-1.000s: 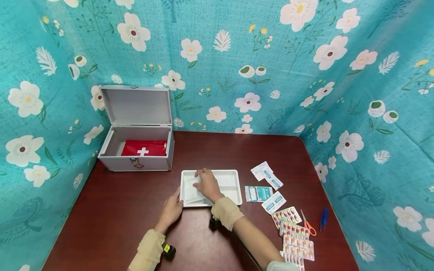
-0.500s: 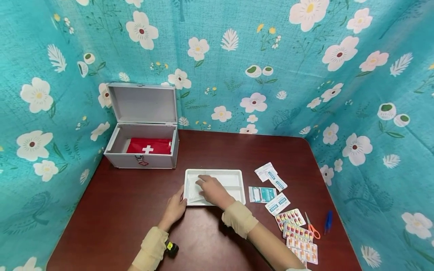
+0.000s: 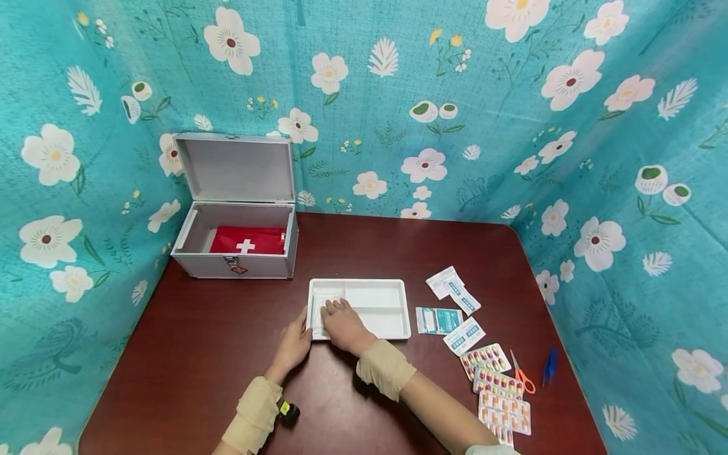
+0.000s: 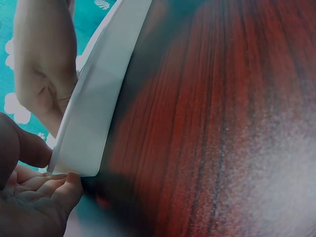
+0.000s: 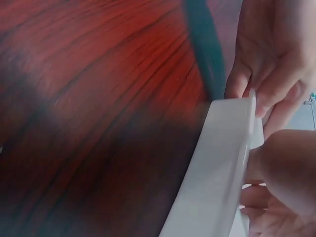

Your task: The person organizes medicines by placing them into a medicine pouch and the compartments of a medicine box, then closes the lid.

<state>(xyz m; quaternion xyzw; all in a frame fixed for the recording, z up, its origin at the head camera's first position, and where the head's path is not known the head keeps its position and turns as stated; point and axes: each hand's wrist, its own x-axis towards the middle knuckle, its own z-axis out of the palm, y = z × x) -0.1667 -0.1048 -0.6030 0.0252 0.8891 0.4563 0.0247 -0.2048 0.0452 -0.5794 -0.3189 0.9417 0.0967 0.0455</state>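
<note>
A white compartment tray point(image 3: 376, 292) lies on the table in front of me. My left hand point(image 3: 293, 344) grips its near left corner; in the left wrist view the thumb is over the rim and the fingers are against the outer wall. Inside the left compartment is a whitish, see-through packet point(image 3: 321, 311). My right hand point(image 3: 345, 327) reaches over the tray's front wall with bunched, curled fingers on that packet. The hand and the wall hide much of this contact. The right wrist view shows the right hand point(image 5: 284, 182) behind the tray wall point(image 5: 212, 158).
A grey metal box point(image 3: 234, 266) with raised lid stands back left, holding a red pouch point(image 3: 250, 240) with a white cross. Right of the tray lie small packets point(image 3: 440, 320), capsule blister packs point(image 3: 503, 411), orange-handled scissors point(image 3: 522, 374) and blue tweezers point(image 3: 549, 366).
The right hand has moved down and nearer me within the tray, its fingers drawing together. The packet, earlier lying across the divider, now sits inside the left compartment. The left hand keeps its grip.
</note>
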